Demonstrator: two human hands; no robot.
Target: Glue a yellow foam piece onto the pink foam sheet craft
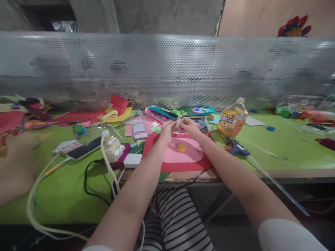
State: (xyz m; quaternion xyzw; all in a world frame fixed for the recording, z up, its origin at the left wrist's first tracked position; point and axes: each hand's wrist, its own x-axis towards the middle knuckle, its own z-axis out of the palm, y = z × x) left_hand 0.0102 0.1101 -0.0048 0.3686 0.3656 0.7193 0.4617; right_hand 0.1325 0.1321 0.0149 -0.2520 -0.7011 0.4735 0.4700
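Note:
My left hand point(168, 128) and my right hand point(190, 126) meet above the far part of the pink felt sheet point(170, 152). Between their pinched fingertips is a small pale piece point(178, 122), too blurred to name. The pink sheet lies on a larger red felt sheet point(152, 141), near the table's front edge. A yellow bottle cap point(181, 147) rests on the pink sheet, below my hands. To the right of my right forearm lies a dark blue glue gun point(238, 149) with a long clear glue stick point(277, 184) extending past the table edge.
A labelled plastic bottle point(232, 118) stands behind the glue gun. Left of the felt are a power strip point(115, 151), a white adapter point(133, 160), a phone point(85, 148) and loose cables. Another person's hand point(21, 153) is at far left. A perforated metal panel point(167, 69) borders the back.

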